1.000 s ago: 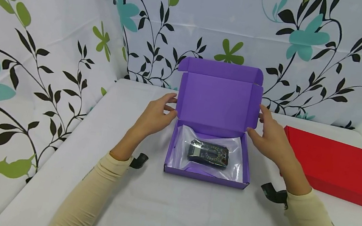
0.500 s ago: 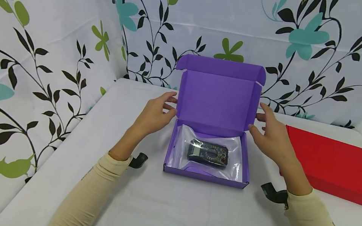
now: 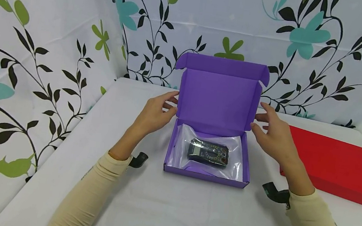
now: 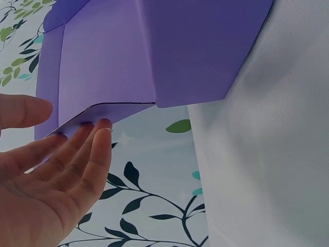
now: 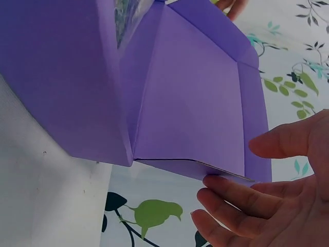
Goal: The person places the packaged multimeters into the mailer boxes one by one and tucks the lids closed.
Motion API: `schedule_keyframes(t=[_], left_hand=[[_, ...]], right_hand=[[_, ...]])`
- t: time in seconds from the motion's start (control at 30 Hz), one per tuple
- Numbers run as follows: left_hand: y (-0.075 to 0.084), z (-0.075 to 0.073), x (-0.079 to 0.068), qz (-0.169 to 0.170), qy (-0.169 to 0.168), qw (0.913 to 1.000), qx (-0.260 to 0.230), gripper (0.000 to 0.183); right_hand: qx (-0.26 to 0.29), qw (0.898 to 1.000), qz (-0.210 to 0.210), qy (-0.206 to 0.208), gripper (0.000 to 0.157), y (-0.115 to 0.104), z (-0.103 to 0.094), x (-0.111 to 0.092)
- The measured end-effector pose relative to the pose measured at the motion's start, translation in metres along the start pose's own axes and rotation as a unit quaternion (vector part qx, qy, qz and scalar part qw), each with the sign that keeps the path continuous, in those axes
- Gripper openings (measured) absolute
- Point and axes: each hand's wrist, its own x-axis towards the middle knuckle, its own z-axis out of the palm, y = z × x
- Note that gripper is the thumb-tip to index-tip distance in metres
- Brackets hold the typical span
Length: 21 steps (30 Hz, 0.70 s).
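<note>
A purple cardboard box (image 3: 190,173) lies in the middle of the table, its lid (image 3: 218,100) raised at the back. Inside it is a clear plastic bag (image 3: 180,153) with a black multimeter (image 3: 208,153) showing through. My left hand (image 3: 156,115) is at the lid's left side, and in the left wrist view its extended fingertips touch the lid's side flap (image 4: 110,109) from outside. At the other side, my right hand (image 3: 275,137) has loosely spread fingers against the right flap (image 5: 180,167), with the thumb apart from them in the right wrist view.
A flat red box (image 3: 335,164) lies on the table to the right, close beside the right forearm. White cloth (image 3: 208,216) covers the table. Behind and to the left hangs a patterned curtain (image 3: 197,12) with leaves and flowers. Each wrist bears a black camera mount (image 3: 138,159).
The lid has tilted a little further back, and its front flap and corner tabs stand slightly higher and wider. My right thumb has shifted slightly up and to the right. The left hand barely moves.
</note>
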Motion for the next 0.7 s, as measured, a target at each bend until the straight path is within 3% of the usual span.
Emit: schedule_keyframes(t=[0.7], left_hand=[[0.0048,-0.0014,-0.0009,0.000,-0.004,1.0000,-0.006,0.053]], right_hand=[[0.022,1.000,0.017,-0.004,0.068,-0.0029,-0.0064,0.0002]])
